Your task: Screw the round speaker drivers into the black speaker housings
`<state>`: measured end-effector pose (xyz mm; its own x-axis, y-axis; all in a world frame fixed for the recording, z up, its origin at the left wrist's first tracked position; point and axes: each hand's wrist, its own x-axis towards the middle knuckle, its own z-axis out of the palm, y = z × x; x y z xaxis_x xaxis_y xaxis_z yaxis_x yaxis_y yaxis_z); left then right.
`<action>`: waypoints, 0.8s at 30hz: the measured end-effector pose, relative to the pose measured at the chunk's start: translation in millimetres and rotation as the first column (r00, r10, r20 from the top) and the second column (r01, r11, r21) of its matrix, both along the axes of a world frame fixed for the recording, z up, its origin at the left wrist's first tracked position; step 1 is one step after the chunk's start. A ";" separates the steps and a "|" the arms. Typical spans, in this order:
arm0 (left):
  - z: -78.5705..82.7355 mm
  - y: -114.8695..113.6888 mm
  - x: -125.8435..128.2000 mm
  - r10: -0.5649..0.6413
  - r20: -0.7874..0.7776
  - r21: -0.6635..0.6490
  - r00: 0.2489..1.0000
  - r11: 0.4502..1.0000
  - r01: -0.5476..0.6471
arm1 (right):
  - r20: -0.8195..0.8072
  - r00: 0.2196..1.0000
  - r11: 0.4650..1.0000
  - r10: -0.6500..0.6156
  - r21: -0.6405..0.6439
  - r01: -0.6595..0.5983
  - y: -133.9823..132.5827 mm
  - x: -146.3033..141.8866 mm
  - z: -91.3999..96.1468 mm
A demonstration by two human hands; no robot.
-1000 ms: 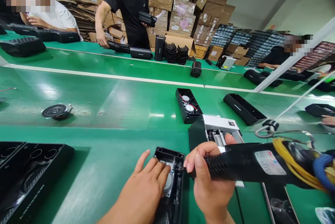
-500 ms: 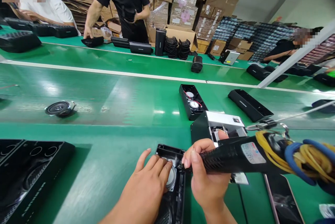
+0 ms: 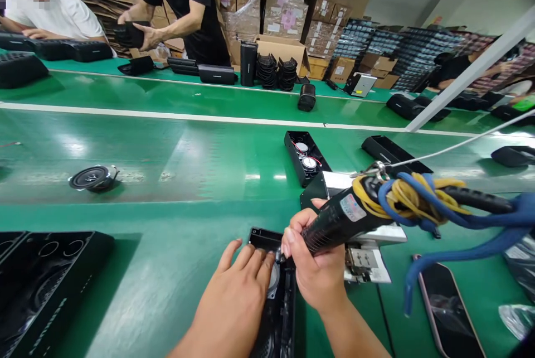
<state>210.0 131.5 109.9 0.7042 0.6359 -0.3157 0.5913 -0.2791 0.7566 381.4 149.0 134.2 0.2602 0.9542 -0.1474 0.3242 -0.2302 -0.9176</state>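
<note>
My right hand (image 3: 317, 274) is wrapped round a black electric screwdriver (image 3: 334, 224), which hangs from a cord and has yellow and blue cable coiled at its rear. The tool slants down to the left, its tip at the upper part of a black speaker housing (image 3: 288, 313). Across that housing lies my left hand (image 3: 232, 299), palm down with fingers stretched out, pressing by a round silver-backed speaker (image 3: 273, 282). My left fingers partly cover the speaker and hide the exact contact of the tip.
A white-and-black machine (image 3: 338, 180) stands behind my right hand, and a phone (image 3: 451, 308) lies to its right. Another housing (image 3: 307, 160) with two small speakers lies beyond. At left are a loose speaker (image 3: 92, 178) and large black housings (image 3: 83, 274). Co-workers stand across the bench.
The screwdriver's rear has swung up and leftward, making it steeper, while its tip shifted slightly left. My left hand stays nearly still. The co-worker opposite now holds a dark object in both hands.
</note>
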 end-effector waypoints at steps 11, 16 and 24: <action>7.5 9.0 3.3 -0.130 -0.095 -0.064 0.987 0.990 0.125 | -0.056 0.998 1.000 0.008 0.006 -0.008 1.3 -11.9 3.8; 12.3 14.3 5.6 -0.147 -0.196 -0.192 0.969 0.975 0.109 | -0.063 0.998 0.998 0.020 0.059 -0.017 2.8 -17.8 2.5; 8.5 3.6 -9.0 -0.017 -0.205 -0.253 0.979 0.967 -0.036 | -0.027 0.992 0.893 -0.126 0.433 0.126 21.9 3.9 89.4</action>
<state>201.1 135.1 118.5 0.6024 0.5221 -0.6037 0.7416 -0.0866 0.6652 385.3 170.8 223.6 0.3824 0.8827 0.2731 0.3205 0.1505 -0.9352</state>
